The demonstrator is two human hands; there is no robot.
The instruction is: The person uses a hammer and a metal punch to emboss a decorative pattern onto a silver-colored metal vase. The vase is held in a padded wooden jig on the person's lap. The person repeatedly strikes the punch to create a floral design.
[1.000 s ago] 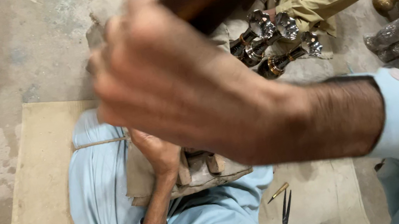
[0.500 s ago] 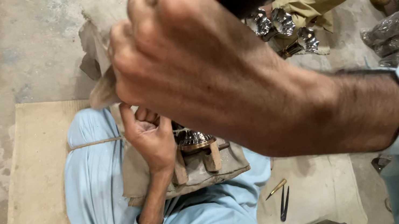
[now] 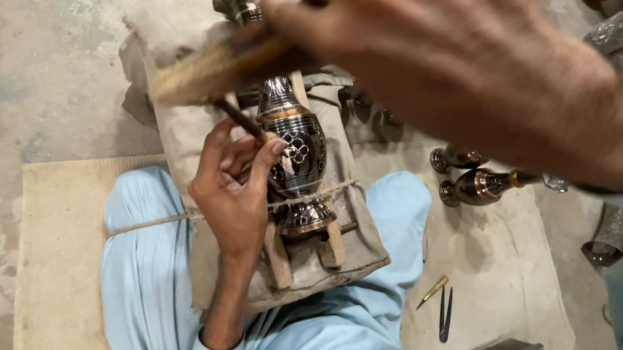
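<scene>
Beneath the raised right hand (image 3: 471,61) clenched round a blurred wooden mallet (image 3: 224,66), the left hand (image 3: 234,193) pinches a thin dark chisel (image 3: 240,119) against the dark engraved metal vase (image 3: 291,148), which lies lengthwise away from the body.

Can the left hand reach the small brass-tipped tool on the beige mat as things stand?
Probably not at once: the left hand is holding a thin dark chisel against the engraved metal vase; the brass-tipped tool lies uncovered across the lap.
</scene>
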